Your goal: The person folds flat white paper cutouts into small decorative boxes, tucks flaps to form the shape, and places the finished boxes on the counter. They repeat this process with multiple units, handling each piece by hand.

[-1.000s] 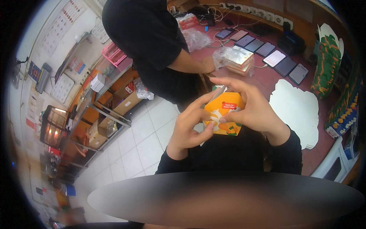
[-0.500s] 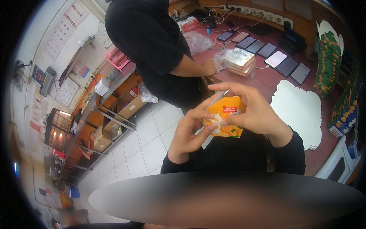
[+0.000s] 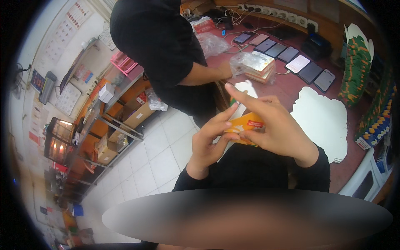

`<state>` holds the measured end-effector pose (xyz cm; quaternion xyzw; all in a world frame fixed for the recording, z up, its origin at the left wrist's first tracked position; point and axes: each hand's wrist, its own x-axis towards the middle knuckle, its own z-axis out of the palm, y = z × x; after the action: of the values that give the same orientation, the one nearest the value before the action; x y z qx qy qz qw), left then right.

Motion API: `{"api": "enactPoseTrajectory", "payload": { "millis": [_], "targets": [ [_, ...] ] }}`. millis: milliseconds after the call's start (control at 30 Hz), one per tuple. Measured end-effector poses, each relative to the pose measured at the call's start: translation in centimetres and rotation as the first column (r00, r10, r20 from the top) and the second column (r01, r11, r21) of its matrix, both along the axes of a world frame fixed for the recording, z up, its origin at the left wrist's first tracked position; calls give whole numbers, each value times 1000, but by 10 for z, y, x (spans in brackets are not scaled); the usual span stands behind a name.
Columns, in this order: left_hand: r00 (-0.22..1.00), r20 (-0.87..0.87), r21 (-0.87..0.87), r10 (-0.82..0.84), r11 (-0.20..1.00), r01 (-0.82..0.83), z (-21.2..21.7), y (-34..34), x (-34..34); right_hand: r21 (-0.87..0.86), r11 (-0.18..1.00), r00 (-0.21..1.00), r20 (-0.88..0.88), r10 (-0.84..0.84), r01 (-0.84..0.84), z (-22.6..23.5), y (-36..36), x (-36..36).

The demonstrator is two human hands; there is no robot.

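Observation:
Between my two hands is a small orange folding carton (image 3: 249, 121) with a red label patch and a white inner side. My left hand (image 3: 209, 139) grips its left edge, thumb at the front and fingers beside it. From the other side my right hand (image 3: 277, 129) pinches the carton with the thumb at the front, its index finger stretched toward the raised white flap (image 3: 246, 92). Much of the carton is hidden by the fingers. To the right of my right hand lies a stack of white flat carton blanks (image 3: 321, 125) on the red table (image 3: 287, 85).
Several phones (image 3: 287, 54) lie in a row on the table, with cables and a socket strip behind. A person in black (image 3: 156, 54) stands at the left, a hand near plastic-wrapped boxes (image 3: 259, 66). Green-orange printed cartons (image 3: 356, 68) stand at right. Metal shelving (image 3: 112, 125) runs along the left.
The carton has tipped, so its orange front shows less and its white flap now shows more above. My right index finger has moved leftward and up over the flap. Both hands keep their hold.

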<state>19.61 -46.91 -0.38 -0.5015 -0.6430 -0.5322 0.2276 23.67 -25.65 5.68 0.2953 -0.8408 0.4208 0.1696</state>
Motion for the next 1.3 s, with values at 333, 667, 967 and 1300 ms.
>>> {"api": "enactPoseTrajectory", "payload": {
  "millis": [333,667,967,1300],
  "targets": [
    [975,86,-397,203,905,-154,20,-17,-9,127,992,997,-67,35,-26,-13,-4,-14],
    [799,-427,-160,424,834,-528,10,-24,-17,154,987,828,-560,42,54,-9,-14,-4],
    [739,-487,101,466,871,-482,-17,-30,-18,-591,764,966,-152,211,-260,-3,59,-63],
    [871,-152,131,467,883,-450,-21,-17,-36,-236,882,904,-240,355,-409,1,47,-50]
  ]
}}
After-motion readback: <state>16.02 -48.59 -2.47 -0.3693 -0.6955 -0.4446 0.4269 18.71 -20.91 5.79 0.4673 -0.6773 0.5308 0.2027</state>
